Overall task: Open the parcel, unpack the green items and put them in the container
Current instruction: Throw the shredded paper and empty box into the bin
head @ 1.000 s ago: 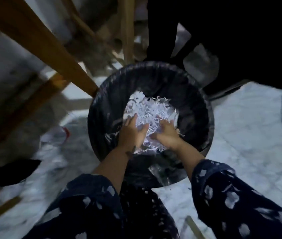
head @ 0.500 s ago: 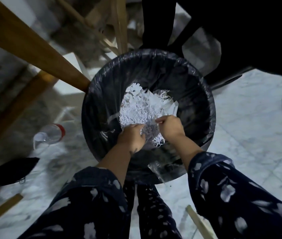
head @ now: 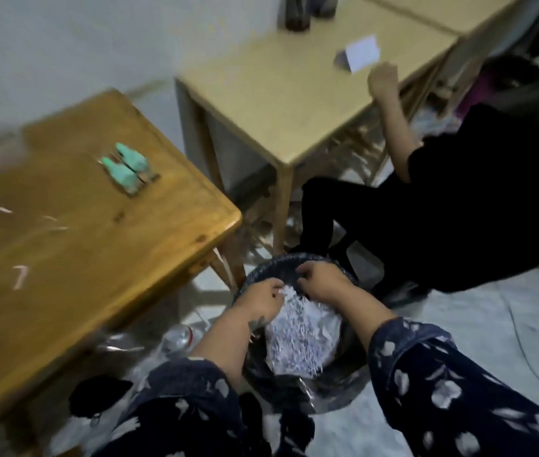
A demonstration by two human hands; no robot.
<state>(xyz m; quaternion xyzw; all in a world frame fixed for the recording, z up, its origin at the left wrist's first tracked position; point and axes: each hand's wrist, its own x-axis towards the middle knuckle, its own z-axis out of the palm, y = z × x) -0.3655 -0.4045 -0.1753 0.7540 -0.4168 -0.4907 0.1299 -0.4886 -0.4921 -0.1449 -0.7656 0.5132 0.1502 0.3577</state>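
Two green items (head: 125,167) lie side by side in a clear holder on the brown wooden table (head: 73,258), far left of my hands. Below the table's corner stands a round bin with a black liner (head: 330,399), holding a heap of white shredded paper (head: 301,338). Both my hands are inside the bin's mouth. My left hand (head: 261,301) has its fingers curled into the paper at the heap's upper left. My right hand (head: 322,285) grips the paper's top edge beside it. No parcel is in view.
A light wooden table (head: 281,94) with a folded white card (head: 358,54) stands behind. A person in black (head: 459,209) sits right of it, one hand on that table. A plastic bottle (head: 179,336) and a black object (head: 96,395) lie on the marble floor. A cable (head: 521,341) runs at right.
My view has swung up and left, bringing both tables and the green items into sight. My hands went from spread on the paper to closed on it and stay in the bin.
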